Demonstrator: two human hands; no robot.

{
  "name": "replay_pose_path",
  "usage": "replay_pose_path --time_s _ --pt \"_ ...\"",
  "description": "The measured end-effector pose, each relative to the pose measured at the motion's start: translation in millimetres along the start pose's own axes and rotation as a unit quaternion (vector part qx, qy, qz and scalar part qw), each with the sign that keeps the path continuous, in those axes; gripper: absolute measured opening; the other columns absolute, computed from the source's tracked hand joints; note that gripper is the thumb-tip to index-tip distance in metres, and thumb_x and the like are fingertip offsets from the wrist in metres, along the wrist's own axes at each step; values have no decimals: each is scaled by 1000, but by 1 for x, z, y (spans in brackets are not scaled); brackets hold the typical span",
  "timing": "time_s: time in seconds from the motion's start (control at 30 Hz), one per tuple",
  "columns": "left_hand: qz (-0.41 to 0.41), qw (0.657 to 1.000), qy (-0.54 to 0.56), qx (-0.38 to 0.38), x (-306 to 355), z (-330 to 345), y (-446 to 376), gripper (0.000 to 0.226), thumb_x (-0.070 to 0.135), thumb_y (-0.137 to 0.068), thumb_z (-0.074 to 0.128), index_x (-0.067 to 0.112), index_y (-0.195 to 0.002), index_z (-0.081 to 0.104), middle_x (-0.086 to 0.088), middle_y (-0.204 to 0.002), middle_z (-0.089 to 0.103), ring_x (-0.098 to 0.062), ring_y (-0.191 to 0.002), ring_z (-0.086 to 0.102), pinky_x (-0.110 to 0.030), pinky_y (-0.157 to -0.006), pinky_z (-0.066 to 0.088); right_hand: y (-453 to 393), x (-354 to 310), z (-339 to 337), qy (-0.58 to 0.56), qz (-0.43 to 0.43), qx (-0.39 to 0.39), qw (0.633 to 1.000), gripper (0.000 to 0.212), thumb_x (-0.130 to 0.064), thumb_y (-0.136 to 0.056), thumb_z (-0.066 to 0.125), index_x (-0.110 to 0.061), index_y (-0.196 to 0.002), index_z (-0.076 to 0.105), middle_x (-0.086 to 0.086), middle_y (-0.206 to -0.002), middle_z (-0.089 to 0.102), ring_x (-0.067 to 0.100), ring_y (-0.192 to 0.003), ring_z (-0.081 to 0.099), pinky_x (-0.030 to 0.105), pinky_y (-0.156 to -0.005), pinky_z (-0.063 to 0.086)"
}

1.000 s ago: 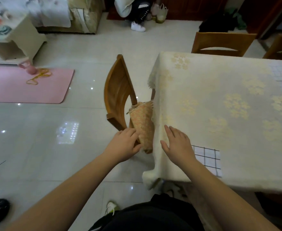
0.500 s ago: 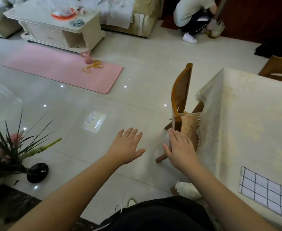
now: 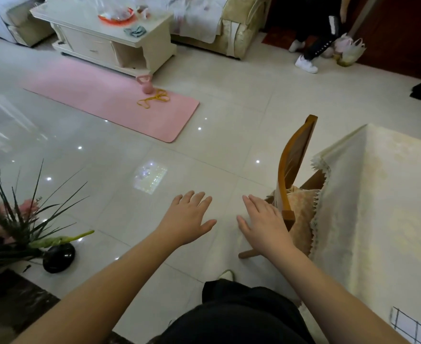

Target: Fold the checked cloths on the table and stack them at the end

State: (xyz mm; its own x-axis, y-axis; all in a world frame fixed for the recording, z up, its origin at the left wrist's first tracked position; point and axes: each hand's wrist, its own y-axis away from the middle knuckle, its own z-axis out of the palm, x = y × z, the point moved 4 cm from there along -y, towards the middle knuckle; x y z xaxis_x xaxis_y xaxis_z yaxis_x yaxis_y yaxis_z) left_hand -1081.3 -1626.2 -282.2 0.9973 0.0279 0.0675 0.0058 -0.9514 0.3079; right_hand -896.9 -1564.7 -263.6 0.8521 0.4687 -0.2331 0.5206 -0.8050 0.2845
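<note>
A tiled living room floor (image 3: 204, 155) fills most of the view, glossy and bare in front of the person. Nearest, at the bottom right corner, a checked cloth (image 3: 413, 328) lies flat on the table (image 3: 388, 219), which is draped in a cream flowered cover; only a corner of the cloth shows, so how it is folded cannot be told. Both forearms reach forward over the floor, away from that cloth. The left hand (image 3: 187, 219) is spread flat, palm down, fingers loosely apart, holding nothing. The right hand (image 3: 264, 222) is likewise open and empty, hovering just beside the back of a wooden chair (image 3: 293, 167) that is pushed in at the table's left edge, with a woven cushion (image 3: 301, 214) on its seat. The hands seem to be held out level simply because the head and body are turned left of the table; neither is near any work. To the near left stands a potted plant (image 3: 18, 219) with a dark round base. Farther off lies a pink mat (image 3: 100, 103) carrying a pink kettlebell (image 3: 144, 83) and a yellow cord (image 3: 154, 99), then a white coffee table (image 3: 105, 33) and a sofa (image 3: 231, 23). At the far right another person's legs (image 3: 313, 40) stand by bags
</note>
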Motion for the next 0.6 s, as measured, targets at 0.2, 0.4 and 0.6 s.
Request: replay_pose_path --time_s 0.2,0.4,0.6 --pt "6 1000 1 -6 -18 -30 -52 73 65 -94 21 23 -154 19 -1 -160 23 -25 -147 18 -45 -118 19 -61 5 -22 -2 -4 -5 1000 60 -50 -102 27 -24 -155 17 -2 -162 20 17 -149 17 38 -120 11" --pt "13 1000 5 -12 -42 -49 -91 70 63 -96 26 22 -153 23 1 -157 29 -22 -145 22 -44 -117 21 -111 2 -41 7 -1 -16 1000 59 -50 -102 27 -23 -154 19 -2 -161 22 18 -148 21 39 -120 15" --pt "40 999 6 -36 -78 -59 -144 68 62 -97 27 23 -152 25 2 -156 31 -19 -144 25 -43 -117 21 -169 -5 -50 11 31 -40 999 59 -50 -102 26 -22 -153 21 -1 -160 26 20 -146 25 40 -118 19"
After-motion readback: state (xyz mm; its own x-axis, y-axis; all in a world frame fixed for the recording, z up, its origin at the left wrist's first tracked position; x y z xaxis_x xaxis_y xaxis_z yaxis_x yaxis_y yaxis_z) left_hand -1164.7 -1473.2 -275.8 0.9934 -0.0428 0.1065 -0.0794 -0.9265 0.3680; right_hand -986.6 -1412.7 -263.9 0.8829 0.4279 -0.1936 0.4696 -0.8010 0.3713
